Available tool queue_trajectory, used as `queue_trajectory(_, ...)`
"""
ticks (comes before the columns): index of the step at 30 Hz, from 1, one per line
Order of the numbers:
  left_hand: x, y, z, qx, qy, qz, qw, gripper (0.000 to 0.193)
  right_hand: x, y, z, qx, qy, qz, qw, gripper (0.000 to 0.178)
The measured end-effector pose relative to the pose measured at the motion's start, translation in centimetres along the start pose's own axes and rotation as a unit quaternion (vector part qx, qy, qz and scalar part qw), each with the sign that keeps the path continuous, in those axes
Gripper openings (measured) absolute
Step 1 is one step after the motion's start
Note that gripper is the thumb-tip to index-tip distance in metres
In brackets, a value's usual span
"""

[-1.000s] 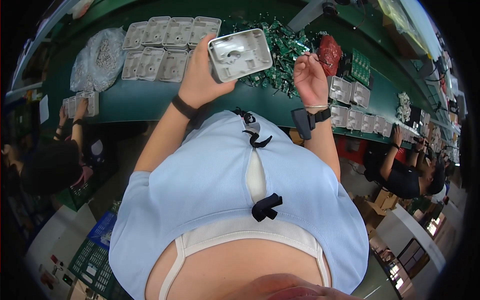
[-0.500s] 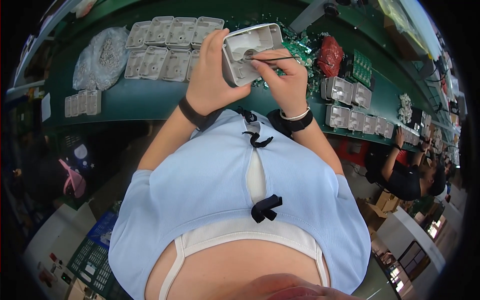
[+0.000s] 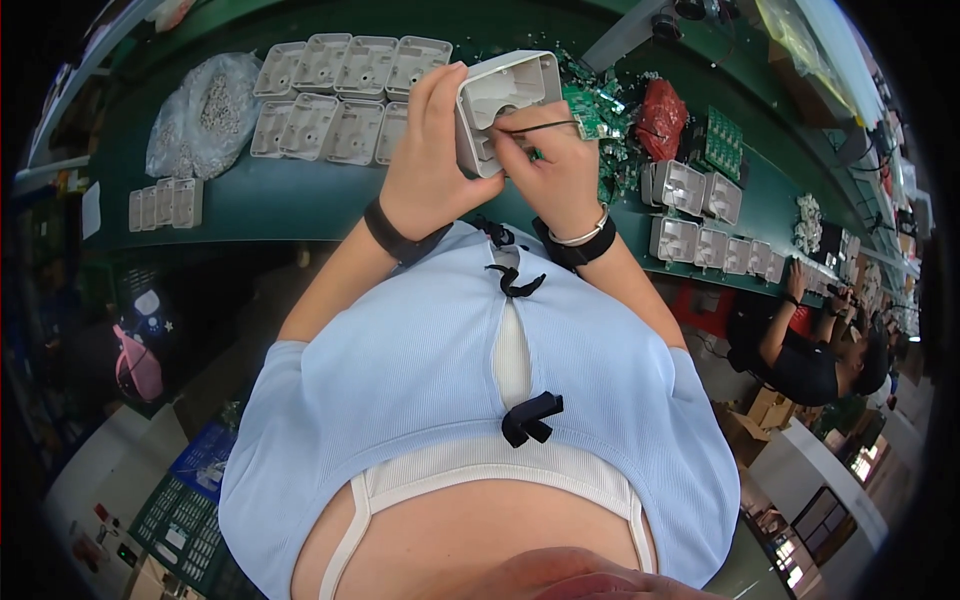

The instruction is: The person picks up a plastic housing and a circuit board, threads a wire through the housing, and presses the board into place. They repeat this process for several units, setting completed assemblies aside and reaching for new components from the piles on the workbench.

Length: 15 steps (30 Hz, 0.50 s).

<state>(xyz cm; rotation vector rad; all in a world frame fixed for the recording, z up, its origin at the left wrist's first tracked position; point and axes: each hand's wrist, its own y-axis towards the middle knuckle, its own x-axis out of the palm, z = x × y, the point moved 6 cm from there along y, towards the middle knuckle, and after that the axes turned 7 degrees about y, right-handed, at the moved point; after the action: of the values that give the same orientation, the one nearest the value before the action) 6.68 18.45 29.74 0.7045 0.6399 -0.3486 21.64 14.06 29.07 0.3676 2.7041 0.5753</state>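
Note:
My left hand [image 3: 425, 165] is wrapped round the left side of a light grey plastic housing [image 3: 545, 75], an open box tilted up above the bench. The fingers of my right hand [image 3: 560, 165] are closed in a pinch and reach inside that housing. Between them is a slim black tool [image 3: 545, 127], perhaps tweezers. Its tip is hidden behind my fingers, close to a round hole in the housing's inner wall. Two rows of similar open housings [image 3: 365, 65] stand to the left of my hands.
A clear bag of small light parts [image 3: 215, 110] and a short row of housings [image 3: 165, 205] are at left. Small green circuit boards [image 3: 590, 100], a red bag [image 3: 660, 115], stacked green boards [image 3: 722, 140] and more housings [image 3: 680, 185] lie right. A co-worker [image 3: 805, 355] sits far right.
The housing has tilted and shifted slightly right, turning its opening more to the right. My right hand has moved a little left and down, deeper into it, with the slim black tool.

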Motion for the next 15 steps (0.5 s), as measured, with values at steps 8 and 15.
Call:
queue_trajectory(8,-0.3,0.2,0.2,-0.014,-0.065,0.025,0.997,0.104,-0.1,-0.5,-0.4,-0.065,-0.034,0.072,0.995,0.018)
queue_trajectory(15,0.2,0.4,1.1,0.027,-0.045,0.010,0.999,0.103,-0.3,-0.8,-2.7,-0.201,-0.182,0.091,0.958,0.019)
